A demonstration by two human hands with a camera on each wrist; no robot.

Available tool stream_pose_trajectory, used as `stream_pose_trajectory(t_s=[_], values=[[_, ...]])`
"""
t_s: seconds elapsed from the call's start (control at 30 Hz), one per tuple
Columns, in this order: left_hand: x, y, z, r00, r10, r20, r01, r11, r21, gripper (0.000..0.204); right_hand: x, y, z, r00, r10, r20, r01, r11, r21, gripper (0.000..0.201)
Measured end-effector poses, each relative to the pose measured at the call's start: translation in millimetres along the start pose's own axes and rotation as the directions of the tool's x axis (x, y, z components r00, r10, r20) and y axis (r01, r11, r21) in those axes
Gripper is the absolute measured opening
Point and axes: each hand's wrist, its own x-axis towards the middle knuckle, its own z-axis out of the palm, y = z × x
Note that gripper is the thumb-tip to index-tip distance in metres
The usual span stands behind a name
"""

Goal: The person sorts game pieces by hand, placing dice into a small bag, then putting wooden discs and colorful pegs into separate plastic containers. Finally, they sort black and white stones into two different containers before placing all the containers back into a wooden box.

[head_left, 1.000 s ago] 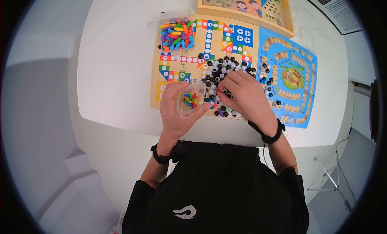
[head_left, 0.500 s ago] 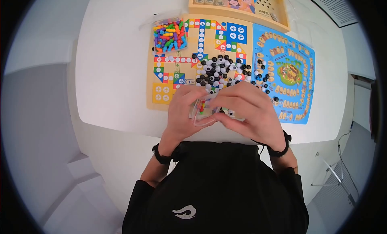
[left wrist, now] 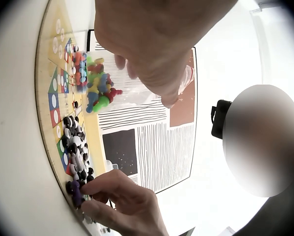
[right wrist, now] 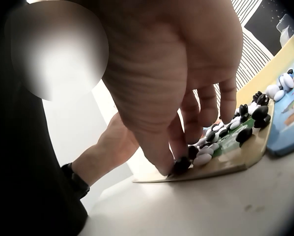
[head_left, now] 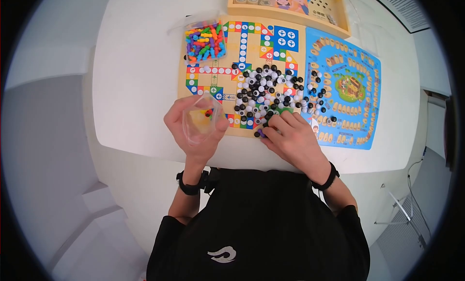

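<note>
My left hand (head_left: 196, 128) grips a clear plastic box (head_left: 199, 106) tilted above the front left of the game board. Inside it lie red, yellow, green and blue pawns (left wrist: 98, 88), seen through its wall in the left wrist view. At the board's front edge, my right hand (head_left: 295, 140) reaches down with thumb and forefinger apart, their tips right at a purple pawn (left wrist: 77, 193). Black and white round pieces (head_left: 256, 93) are heaped just beyond these fingers. In the right wrist view, black pieces (right wrist: 181, 165) show by the thumb tip.
A clear tub of colourful pawns (head_left: 205, 44) stands on the board's (head_left: 193, 117) upper left. The blue board half (head_left: 365, 131) lies to the right, with a few stray pieces. Behind sits a wooden tray (head_left: 290, 12) holding round discs and a picture card.
My right hand went to the box held in my left hand, then returned to the board's front edge by the purple pawn. My left hand moved left with the box.
</note>
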Motion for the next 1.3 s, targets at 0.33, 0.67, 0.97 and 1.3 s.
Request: stream_pose_trajectory(t_s=[0.33,0.67,0.97,1.3], values=[[-11.6,-7.1,-1.6,0.996,0.088,0.024,-0.09,0.993,0.07,0.076,45.2,5.2,-30.4,0.992,-0.022,-0.125,0.025,0.999,0.025,0.019],[-20.4,-3.3,6.0,0.998,0.057,0.024,-0.058,0.998,0.024,0.073,72.8,16.7,-46.6,0.962,0.189,-0.197,-0.105,0.922,0.373,0.028],[-16.8,3.0,34.5,0.846,0.419,0.331,-0.435,0.9,-0.028,0.069,-23.3,-24.8,-28.0,0.996,0.067,0.064,-0.092,0.81,0.579,0.064],[-11.1,-4.1,14.4,0.921,0.305,0.242,-0.319,0.948,0.021,0.091,-76.6,34.7,-27.4,0.935,0.319,-0.156,-0.277,0.93,0.242,0.024]])
